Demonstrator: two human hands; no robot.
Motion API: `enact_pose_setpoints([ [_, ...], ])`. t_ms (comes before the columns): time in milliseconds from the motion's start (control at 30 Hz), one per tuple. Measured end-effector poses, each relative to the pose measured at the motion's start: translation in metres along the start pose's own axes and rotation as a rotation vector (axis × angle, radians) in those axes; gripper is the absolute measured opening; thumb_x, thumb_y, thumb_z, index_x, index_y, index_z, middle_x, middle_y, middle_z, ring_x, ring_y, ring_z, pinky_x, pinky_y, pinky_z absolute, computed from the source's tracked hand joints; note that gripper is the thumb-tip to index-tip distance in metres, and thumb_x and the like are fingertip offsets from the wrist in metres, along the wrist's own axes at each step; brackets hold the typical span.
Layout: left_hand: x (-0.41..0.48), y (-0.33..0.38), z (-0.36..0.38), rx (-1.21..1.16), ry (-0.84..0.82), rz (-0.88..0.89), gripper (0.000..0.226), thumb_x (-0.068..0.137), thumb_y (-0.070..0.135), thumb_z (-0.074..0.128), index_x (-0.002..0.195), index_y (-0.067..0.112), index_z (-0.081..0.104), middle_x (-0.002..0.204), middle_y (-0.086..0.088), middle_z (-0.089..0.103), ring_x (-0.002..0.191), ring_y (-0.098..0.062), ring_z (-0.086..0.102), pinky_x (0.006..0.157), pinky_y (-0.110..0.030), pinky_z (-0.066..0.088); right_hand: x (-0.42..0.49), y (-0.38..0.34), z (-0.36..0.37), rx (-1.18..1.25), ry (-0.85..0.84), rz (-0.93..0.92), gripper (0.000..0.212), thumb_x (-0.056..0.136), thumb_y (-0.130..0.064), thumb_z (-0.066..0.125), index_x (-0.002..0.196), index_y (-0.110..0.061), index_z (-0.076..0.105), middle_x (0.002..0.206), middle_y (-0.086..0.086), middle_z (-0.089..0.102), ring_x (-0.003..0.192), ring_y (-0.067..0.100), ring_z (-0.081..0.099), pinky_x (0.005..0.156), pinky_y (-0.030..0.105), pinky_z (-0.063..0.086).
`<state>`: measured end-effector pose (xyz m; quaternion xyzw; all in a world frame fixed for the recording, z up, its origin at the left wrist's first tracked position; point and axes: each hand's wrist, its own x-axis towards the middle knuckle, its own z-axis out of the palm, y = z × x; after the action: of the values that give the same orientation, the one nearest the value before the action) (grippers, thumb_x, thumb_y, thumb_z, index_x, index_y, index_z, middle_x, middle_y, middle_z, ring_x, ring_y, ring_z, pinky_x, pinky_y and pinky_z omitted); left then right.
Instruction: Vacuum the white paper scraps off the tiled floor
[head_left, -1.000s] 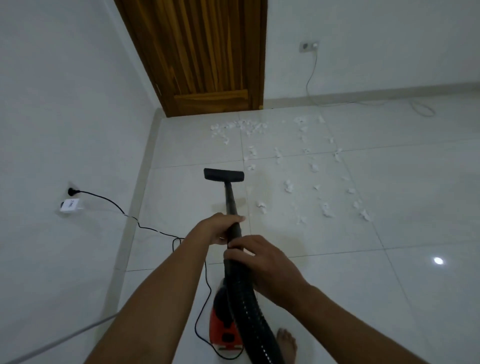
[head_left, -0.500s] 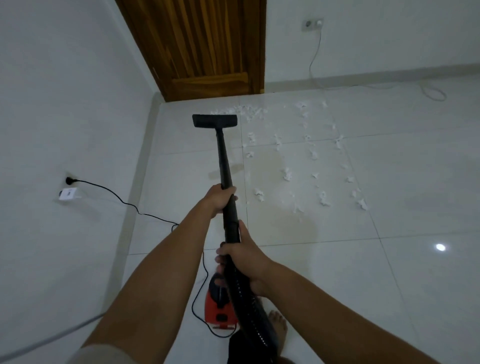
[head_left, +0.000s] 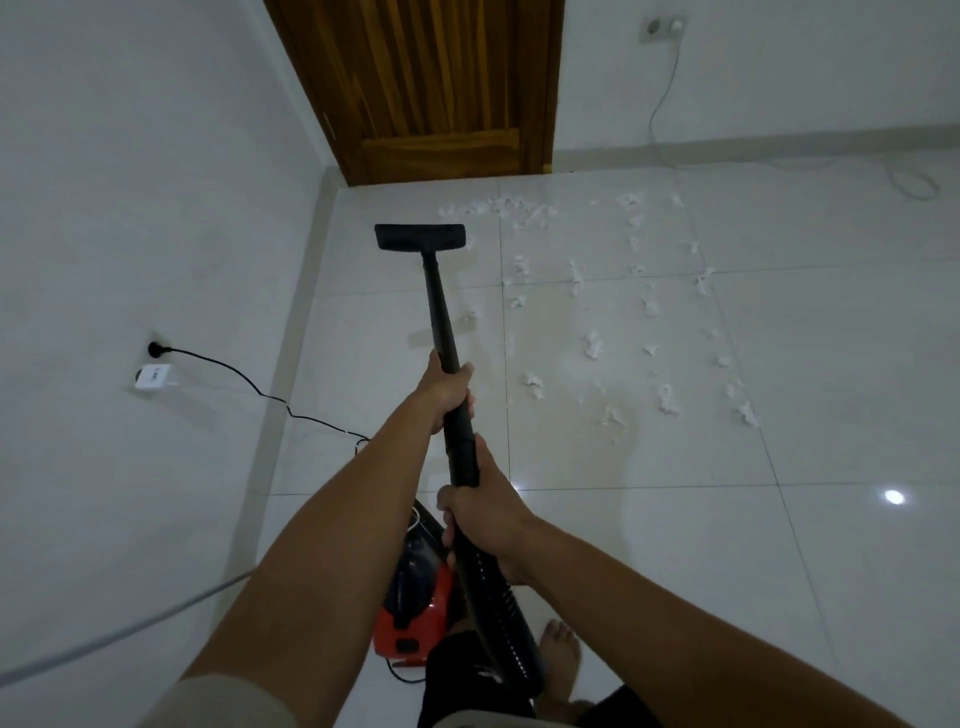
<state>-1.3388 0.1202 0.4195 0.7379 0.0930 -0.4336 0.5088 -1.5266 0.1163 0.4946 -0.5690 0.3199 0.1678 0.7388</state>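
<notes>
Both of my hands hold a black vacuum wand (head_left: 440, 312). My left hand (head_left: 445, 391) grips the tube partway up. Lower down, my right hand (head_left: 485, 514) grips where the tube joins the ribbed hose (head_left: 498, 618). The flat black nozzle (head_left: 420, 237) sits on the white tiled floor (head_left: 727, 545) near the wooden door, at the left end of a strip of white paper scraps (head_left: 498, 208). Several more scraps (head_left: 592, 345) lie scattered to the right of the wand. The red vacuum body (head_left: 415, 618) stands on the floor under my arms.
A black power cord (head_left: 234, 371) runs from a wall socket (head_left: 155, 349) on the left along the floor to the vacuum. A wooden door (head_left: 431, 83) closes the far corner. A white cable (head_left: 909, 182) loops on the floor at far right. My bare foot (head_left: 560, 649) stands beside the vacuum.
The nozzle has been pushed forward from mid-floor towards the door, reaching the scraps near it. My right hand slid down the wand to the hose joint, and my arms stretched out.
</notes>
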Motion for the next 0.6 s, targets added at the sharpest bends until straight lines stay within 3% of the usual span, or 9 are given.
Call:
enact_pose_setpoints([
  [67, 0.010, -0.003, -0.005, -0.024, 0.026, 0.009, 0.046, 0.107, 0.021, 0.049, 0.147, 0.036, 0.032, 0.066, -0.005, 0.051, 0.049, -0.013, 0.051, 0.052, -0.028, 0.054, 0.011, 0.000, 0.005, 0.005, -0.004, 0.015, 0.078, 0.094, -0.005, 0.056, 0.154, -0.042, 0.021, 0.097, 0.013, 0.054, 0.082, 0.027, 0.057, 0.074, 0.039, 0.053],
  [200, 0.032, -0.006, -0.018, -0.020, 0.033, 0.026, 0.064, 0.107, 0.022, 0.048, 0.159, 0.043, 0.016, 0.070, -0.005, 0.050, 0.052, -0.013, 0.051, 0.051, -0.027, 0.054, 0.034, -0.002, 0.012, 0.207, -0.024, 0.105, 0.066, 0.103, -0.020, 0.056, 0.152, -0.052, 0.026, 0.076, 0.009, 0.055, 0.058, 0.018, 0.057, 0.058, 0.037, 0.057],
  [300, 0.047, -0.005, -0.027, 0.014, 0.024, 0.046, 0.056, 0.108, 0.024, 0.045, 0.157, 0.039, 0.024, 0.073, -0.005, 0.051, 0.052, -0.012, 0.051, 0.050, -0.026, 0.053, 0.052, -0.010, 0.025, 0.289, 0.023, 0.187, 0.044, 0.107, -0.037, 0.048, 0.147, -0.051, 0.035, 0.074, 0.009, 0.056, 0.058, 0.018, 0.058, 0.083, 0.055, 0.062],
  [333, 0.050, -0.005, -0.030, 0.026, 0.017, 0.046, 0.054, 0.108, 0.025, 0.044, 0.156, 0.040, 0.025, 0.073, -0.005, 0.051, 0.054, -0.012, 0.052, 0.050, -0.026, 0.053, 0.056, -0.013, 0.032, 0.285, 0.049, 0.212, 0.041, 0.108, -0.042, 0.045, 0.146, -0.051, 0.036, 0.075, 0.009, 0.056, 0.059, 0.019, 0.059, 0.085, 0.055, 0.062],
  [433, 0.058, -0.002, -0.037, 0.076, -0.022, 0.039, 0.059, 0.109, 0.026, 0.041, 0.159, 0.042, 0.016, 0.077, -0.005, 0.053, 0.057, -0.014, 0.052, 0.054, -0.028, 0.054, 0.069, -0.016, 0.053, 0.128, 0.173, 0.183, 0.046, 0.108, -0.045, 0.038, 0.153, -0.043, 0.030, 0.082, 0.010, 0.058, 0.063, 0.021, 0.060, 0.069, 0.041, 0.060],
  [533, 0.063, 0.005, -0.045, 0.131, -0.086, 0.005, 0.065, 0.109, 0.026, 0.041, 0.162, 0.042, 0.006, 0.081, -0.007, 0.054, 0.059, -0.014, 0.054, 0.057, -0.029, 0.053, 0.081, -0.021, 0.073, 0.069, 0.275, 0.135, 0.044, 0.109, -0.043, 0.037, 0.152, -0.034, 0.032, 0.082, 0.012, 0.057, 0.062, 0.026, 0.059, 0.065, 0.043, 0.058],
  [600, 0.065, 0.009, -0.052, 0.136, -0.137, -0.032, 0.066, 0.109, 0.024, 0.041, 0.162, 0.043, 0.004, 0.083, -0.008, 0.053, 0.060, -0.014, 0.053, 0.053, -0.027, 0.052, 0.089, -0.026, 0.084, 0.101, 0.307, 0.143, 0.039, 0.109, -0.041, 0.038, 0.147, -0.032, 0.037, 0.081, 0.013, 0.056, 0.065, 0.028, 0.059, 0.071, 0.050, 0.060],
])
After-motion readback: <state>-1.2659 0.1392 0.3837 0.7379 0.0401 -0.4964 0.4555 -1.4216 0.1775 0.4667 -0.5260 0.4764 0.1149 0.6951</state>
